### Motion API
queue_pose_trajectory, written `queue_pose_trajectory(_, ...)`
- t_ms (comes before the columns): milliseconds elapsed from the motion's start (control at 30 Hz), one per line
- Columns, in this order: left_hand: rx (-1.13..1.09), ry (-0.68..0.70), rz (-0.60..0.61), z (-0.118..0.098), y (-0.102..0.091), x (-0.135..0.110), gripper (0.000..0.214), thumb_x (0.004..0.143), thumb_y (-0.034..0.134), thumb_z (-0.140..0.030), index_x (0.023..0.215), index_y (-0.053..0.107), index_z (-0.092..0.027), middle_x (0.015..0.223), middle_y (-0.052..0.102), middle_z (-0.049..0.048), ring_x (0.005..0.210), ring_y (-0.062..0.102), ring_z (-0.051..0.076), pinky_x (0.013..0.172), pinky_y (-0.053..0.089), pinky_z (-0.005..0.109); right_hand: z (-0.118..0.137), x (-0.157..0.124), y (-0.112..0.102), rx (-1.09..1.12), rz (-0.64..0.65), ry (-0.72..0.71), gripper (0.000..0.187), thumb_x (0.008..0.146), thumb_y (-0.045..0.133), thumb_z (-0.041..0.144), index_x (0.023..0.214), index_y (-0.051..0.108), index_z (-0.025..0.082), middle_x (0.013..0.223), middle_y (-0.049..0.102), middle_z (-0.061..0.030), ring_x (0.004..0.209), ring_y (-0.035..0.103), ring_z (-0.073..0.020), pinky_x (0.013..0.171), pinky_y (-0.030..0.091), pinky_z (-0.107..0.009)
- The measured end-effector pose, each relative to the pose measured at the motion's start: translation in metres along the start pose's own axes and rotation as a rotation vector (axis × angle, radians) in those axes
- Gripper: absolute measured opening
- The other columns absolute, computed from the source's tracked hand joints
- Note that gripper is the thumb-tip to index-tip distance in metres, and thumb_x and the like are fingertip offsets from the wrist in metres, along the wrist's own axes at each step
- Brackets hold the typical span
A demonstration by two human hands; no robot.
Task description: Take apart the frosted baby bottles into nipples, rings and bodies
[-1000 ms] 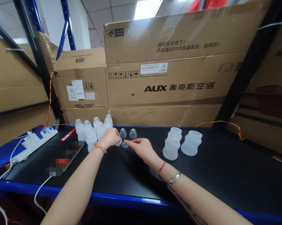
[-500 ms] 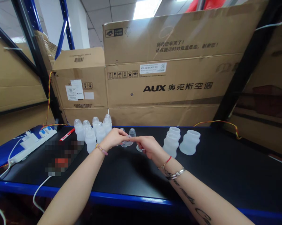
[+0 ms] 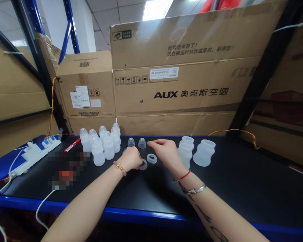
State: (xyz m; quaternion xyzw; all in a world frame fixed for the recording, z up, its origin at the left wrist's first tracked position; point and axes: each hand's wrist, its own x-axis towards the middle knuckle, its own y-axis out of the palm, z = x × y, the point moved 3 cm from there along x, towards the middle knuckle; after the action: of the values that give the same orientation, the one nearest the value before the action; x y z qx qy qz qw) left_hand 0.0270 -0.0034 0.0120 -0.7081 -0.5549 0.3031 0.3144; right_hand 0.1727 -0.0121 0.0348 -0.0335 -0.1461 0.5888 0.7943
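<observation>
My left hand (image 3: 131, 158) is closed low over the table, its fingertips on a translucent collar ring (image 3: 143, 165). A second collar ring (image 3: 151, 158) lies flat between my two hands. My right hand (image 3: 165, 152) is raised slightly, thumb and fingers pinched together; whatever may be in the pinch is too small to make out. Just left of its fingertips stands a clear dome cap (image 3: 142, 143), and another dome cap (image 3: 131, 143) is beside that one. Part of a further clear piece shows behind my left hand, mostly hidden.
Several capped frosted bottles (image 3: 99, 153) stand grouped at left. Open frosted bottles (image 3: 204, 153) stand at right, close to my right wrist. A red marker (image 3: 72, 145), a power strip (image 3: 37, 156) and cables lie further left. Cardboard (image 3: 191, 80) walls the back of the black table (image 3: 229, 198).
My hands were together over a clear piece and have parted. The left came down nearer to me onto a collar ring; the right shifted slightly up and right, uncovering the other ring.
</observation>
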Motion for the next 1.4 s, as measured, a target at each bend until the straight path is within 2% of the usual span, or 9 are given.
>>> queue_pose_trajectory(200,0.054,0.058,-0.070,-0.010,0.008,-0.002,0.012,0.075,0.064,-0.025,0.078,0.071,-0.015,0.068,0.069,0.0107,0.074,0.070,0.026,0.073,0.054,0.034,0.000,0.003,-0.002,0.042,-0.011,-0.004,0.017,0.061,0.067,0.031,0.054,0.067,0.015,0.045,0.051,0.0014,0.045,0.039,-0.0101,0.044,0.032,-0.025)
queue_pose_trajectory(333,0.041,0.236,-0.164,-0.011,0.025,0.001,0.057,0.069,0.074,-0.037,0.122,0.063,-0.018,0.117,0.062,0.0152,0.092,0.068,0.029,0.088,0.053,0.040,-0.003,0.006,0.001,0.068,0.005,-0.027,0.016,0.061,0.067,0.031,0.056,0.068,0.015,0.050,0.058,-0.0010,0.049,0.048,-0.0122,0.047,0.037,-0.025)
queue_pose_trajectory(500,0.054,0.393,-0.210,-0.016,0.052,0.020,0.035,0.081,0.060,-0.020,0.116,0.062,-0.014,0.121,0.053,0.0170,0.097,0.065,0.026,0.092,0.052,0.039,-0.009,0.008,0.006,0.098,0.018,-0.031,0.017,0.060,0.067,0.032,0.057,0.070,0.015,0.058,0.067,-0.0044,0.056,0.057,-0.0150,0.053,0.043,-0.025)
queue_pose_trajectory(667,0.010,0.485,-0.241,-0.016,0.055,0.031,0.027,0.083,0.057,-0.017,0.110,0.061,-0.013,0.109,0.058,0.0138,0.103,0.061,0.024,0.094,0.052,0.035,-0.009,0.006,0.007,0.082,0.033,-0.033,0.017,0.061,0.065,0.032,0.058,0.070,0.016,0.060,0.069,-0.0055,0.058,0.060,-0.0162,0.053,0.044,-0.025)
queue_pose_trajectory(833,0.128,0.356,-0.356,-0.015,0.019,0.013,0.027,0.087,0.051,-0.021,0.111,0.062,-0.016,0.118,0.054,0.0123,0.094,0.063,0.022,0.087,0.053,0.035,-0.007,0.003,0.007,0.039,0.038,-0.074,0.020,0.062,0.063,0.033,0.060,0.072,0.015,0.061,0.069,-0.0057,0.058,0.057,-0.0150,0.052,0.040,-0.024)
queue_pose_trajectory(967,0.171,0.334,-0.721,-0.015,-0.043,-0.010,0.035,0.089,0.048,-0.022,0.121,0.062,-0.016,0.122,0.054,0.0149,0.109,0.057,0.026,0.097,0.047,0.038,-0.006,0.000,0.010,0.005,0.031,-0.079,0.023,0.063,0.062,0.037,0.058,0.069,0.015,0.051,0.060,-0.0016,0.048,0.047,-0.0116,0.046,0.032,-0.024)
queue_pose_trajectory(1067,0.339,0.180,-0.924,-0.004,-0.082,-0.022,0.042,0.084,0.056,-0.029,0.124,0.062,-0.016,0.128,0.053,0.0174,0.120,0.046,0.035,0.102,0.039,0.047,-0.005,-0.003,0.011,-0.035,0.057,-0.042,0.022,0.063,0.063,0.035,0.056,0.067,0.015,0.047,0.056,0.0001,0.045,0.043,-0.0106,0.045,0.030,-0.025)
queue_pose_trajectory(1233,0.522,-0.148,-0.770,0.019,-0.099,-0.027,0.040,0.078,0.060,-0.036,0.111,0.065,-0.015,0.119,0.062,0.0197,0.116,0.046,0.040,0.093,0.036,0.053,-0.005,-0.002,0.010,-0.063,0.072,-0.031,0.019,0.063,0.063,0.032,0.059,0.069,0.015,0.051,0.060,-0.0002,0.048,0.047,-0.0111,0.048,0.033,-0.024)
queue_pose_trajectory(1400,0.539,-0.193,-0.676,0.022,-0.096,-0.024,0.023,0.074,0.056,-0.020,0.094,0.067,-0.015,0.096,0.070,0.0152,0.106,0.057,0.037,0.092,0.031,0.053,-0.009,0.002,0.011,-0.091,0.082,-0.056,0.018,0.063,0.065,0.031,0.062,0.071,0.014,0.057,0.065,-0.0024,0.054,0.053,-0.0134,0.052,0.037,-0.025)
